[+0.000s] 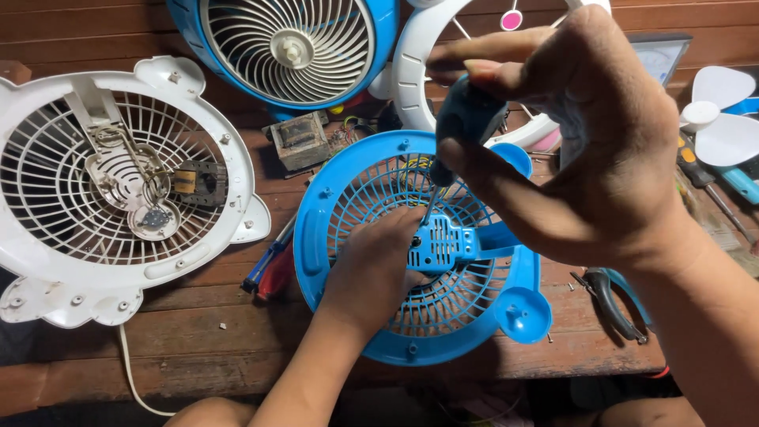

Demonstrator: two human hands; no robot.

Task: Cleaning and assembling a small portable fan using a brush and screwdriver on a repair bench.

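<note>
Centrally, a blue grille point(411, 316) is laid flat on the wooden desk point(237, 348), with a blue motor mount point(443, 245) at its middle. The left hand point(371, 269) is pressed palm-down on the grille, its fingers spread loosely beside the mount; nothing is gripped by it. A screwdriver point(462, 126) with a dark blue handle is held upright in the right hand point(593, 142), the fingers closed around the handle and the tip set down onto the mount. A white grille point(118, 190) with bare metal parts is seen to the left, well apart. A second blue fan housing point(288, 47) is placed at the far edge. Black-handled pliers point(613, 304) are laid just right of the blue grille.
</note>
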